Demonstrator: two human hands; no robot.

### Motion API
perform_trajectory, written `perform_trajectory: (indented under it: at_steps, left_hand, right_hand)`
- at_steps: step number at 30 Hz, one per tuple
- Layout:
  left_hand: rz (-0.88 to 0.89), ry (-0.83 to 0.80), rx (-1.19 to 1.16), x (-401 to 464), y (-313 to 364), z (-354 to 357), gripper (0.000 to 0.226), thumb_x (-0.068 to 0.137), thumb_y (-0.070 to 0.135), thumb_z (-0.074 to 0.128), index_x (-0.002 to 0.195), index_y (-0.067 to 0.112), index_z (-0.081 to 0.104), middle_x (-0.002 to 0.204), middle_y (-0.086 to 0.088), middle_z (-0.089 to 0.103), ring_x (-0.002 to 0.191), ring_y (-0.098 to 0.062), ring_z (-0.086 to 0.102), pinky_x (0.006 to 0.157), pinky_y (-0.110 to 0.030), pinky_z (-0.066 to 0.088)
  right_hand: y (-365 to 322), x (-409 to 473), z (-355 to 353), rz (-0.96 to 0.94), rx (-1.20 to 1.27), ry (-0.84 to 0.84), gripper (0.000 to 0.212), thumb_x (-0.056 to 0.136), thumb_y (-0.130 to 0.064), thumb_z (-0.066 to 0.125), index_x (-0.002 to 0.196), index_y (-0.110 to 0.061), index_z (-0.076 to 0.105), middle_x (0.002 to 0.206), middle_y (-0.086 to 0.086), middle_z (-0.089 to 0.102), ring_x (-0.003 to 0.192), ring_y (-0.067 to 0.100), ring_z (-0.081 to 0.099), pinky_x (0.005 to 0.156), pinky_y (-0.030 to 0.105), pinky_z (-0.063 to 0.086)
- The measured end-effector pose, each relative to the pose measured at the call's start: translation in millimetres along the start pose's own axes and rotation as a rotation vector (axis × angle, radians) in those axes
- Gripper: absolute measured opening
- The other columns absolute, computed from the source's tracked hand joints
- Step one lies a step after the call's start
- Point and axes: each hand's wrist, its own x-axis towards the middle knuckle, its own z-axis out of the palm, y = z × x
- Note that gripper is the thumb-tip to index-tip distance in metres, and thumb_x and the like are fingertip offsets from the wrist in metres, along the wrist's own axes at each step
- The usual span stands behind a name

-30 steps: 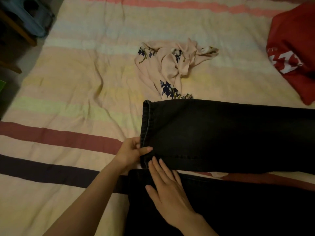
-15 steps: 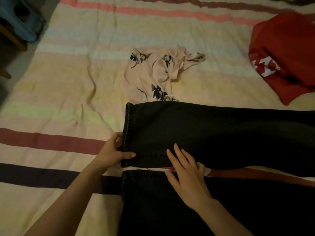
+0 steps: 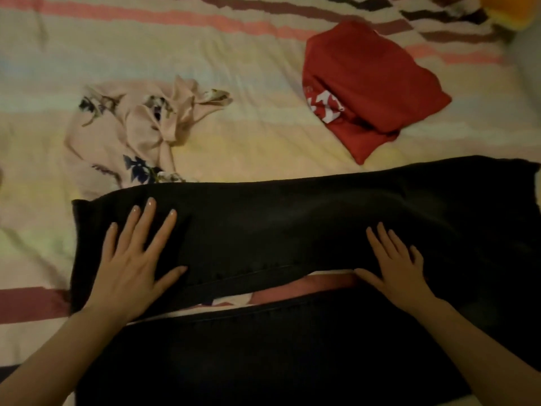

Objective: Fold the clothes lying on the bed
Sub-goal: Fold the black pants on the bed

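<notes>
A person's two hands lie flat on a pair of black jeans (image 3: 292,230) spread across a bed covered by a striped bedsheet (image 3: 263,133) in dim, warm light. The left hand (image 3: 134,259) rests palm down near the hem end of the upper trouser leg, fingers straight and fanned apart, thumb stretched toward the lower seam; it grips nothing. The right hand (image 3: 395,268) lies well apart from it along the same leg, fingers straight and spread on the denim, thumb reaching along the edge of the fabric just beside a strip of exposed sheet; it too holds nothing. Between the hands and slightly nearer the person, a narrow gap shows pink and white stripes of the sheet, separating the upper leg from the second trouser leg, which lies under both forearms. Beyond the left hand, a crumpled pale pink floral garment (image 3: 137,136) lies in a loose heap, its near edge touching or tucked under the far edge of the jeans. Beyond the right hand, apart from the jeans, sits a folded red garment (image 3: 374,95) with white lettering. At the far right corner, past the red garment, an orange and yellow object (image 3: 510,10) is partly cut off by the frame.
</notes>
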Motion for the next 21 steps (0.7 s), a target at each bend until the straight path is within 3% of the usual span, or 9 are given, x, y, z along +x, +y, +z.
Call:
perform_trajectory:
  at_steps: [2, 6, 11, 12, 15, 17, 19, 21]
  left_hand:
    - [0.028, -0.066, 0.061, 6, 11, 11, 0.085, 0.080, 0.077, 0.012, 0.151, 0.030, 0.009, 0.159, -0.007, -0.001, 0.145, -0.021, -0.010, 0.113, -0.035, -0.015]
    - [-0.013, -0.108, 0.042, 11, 23, 30, 0.091, 0.073, 0.087, 0.009, 0.149, 0.038, 0.000, 0.159, -0.004, -0.007, 0.143, -0.023, 0.001, 0.113, -0.044, -0.010]
    - [-0.037, -0.193, 0.085, 9, 22, 46, 0.095, 0.071, 0.089, 0.013, 0.149, 0.037, 0.002, 0.158, -0.006, 0.002, 0.141, -0.028, 0.012, 0.107, -0.060, 0.013]
    - [-0.044, -0.221, 0.098, 9, 21, 47, 0.095, 0.071, 0.089, 0.013, 0.150, 0.036, 0.004, 0.158, -0.007, 0.006, 0.140, -0.029, 0.016, 0.106, -0.061, 0.016]
    - [-0.046, -0.284, 0.146, 13, 19, 44, 0.096, 0.072, 0.087, 0.013, 0.150, 0.031, 0.009, 0.156, -0.011, 0.014, 0.137, -0.032, 0.024, 0.103, -0.061, 0.020]
    - [-0.035, -0.313, 0.185, 12, 17, 42, 0.097, 0.072, 0.087, 0.012, 0.150, 0.030, 0.010, 0.154, -0.013, 0.016, 0.135, -0.034, 0.028, 0.110, -0.057, 0.006]
    - [-0.018, -0.300, 0.188, 14, 17, 37, 0.098, 0.071, 0.089, 0.016, 0.150, 0.032, 0.004, 0.155, -0.013, 0.012, 0.136, -0.035, 0.026, 0.113, -0.049, -0.005]
    - [-0.006, -0.297, 0.156, 14, 21, 32, 0.104, 0.067, 0.087, 0.033, 0.148, 0.037, -0.010, 0.156, -0.011, 0.004, 0.140, -0.032, 0.015, 0.112, -0.054, 0.006]
  right_hand:
    - [12, 3, 6, -0.041, -0.009, 0.021, 0.087, 0.085, -0.067, 0.034, 0.140, -0.029, -0.021, 0.148, -0.003, -0.025, 0.144, 0.019, -0.008, 0.114, 0.045, 0.000]
    - [22, 9, 15, -0.091, -0.002, 0.108, 0.091, 0.086, -0.052, 0.051, 0.141, -0.025, -0.016, 0.149, -0.001, -0.018, 0.143, 0.019, -0.004, 0.112, 0.037, -0.001]
    - [38, 16, 27, -0.130, -0.076, 0.114, 0.088, 0.079, -0.018, 0.070, 0.146, -0.020, 0.013, 0.154, 0.005, 0.018, 0.141, 0.020, 0.021, 0.110, 0.034, 0.018]
    - [44, 15, 30, -0.128, -0.070, 0.103, 0.087, 0.080, -0.010, 0.067, 0.146, -0.020, 0.012, 0.154, 0.005, 0.018, 0.140, 0.018, 0.018, 0.110, 0.032, 0.015]
    - [58, 9, 36, -0.115, -0.098, 0.060, 0.085, 0.089, -0.004, 0.050, 0.142, -0.024, -0.014, 0.151, -0.003, -0.012, 0.135, 0.008, -0.010, 0.108, 0.025, -0.004]
    - [62, 8, 36, -0.099, -0.115, 0.042, 0.086, 0.091, -0.006, 0.048, 0.141, -0.023, -0.019, 0.145, -0.005, -0.022, 0.137, 0.007, -0.012, 0.107, 0.022, -0.005]
    - [59, 5, 30, -0.068, -0.092, 0.048, 0.087, 0.088, -0.005, 0.053, 0.147, -0.021, -0.009, 0.150, -0.002, -0.015, 0.143, 0.014, 0.003, 0.112, 0.025, 0.006]
    - [64, 0, 25, -0.032, -0.068, 0.100, 0.088, 0.075, -0.001, 0.068, 0.147, -0.013, 0.020, 0.154, 0.013, 0.016, 0.137, 0.027, 0.032, 0.109, 0.037, 0.031]
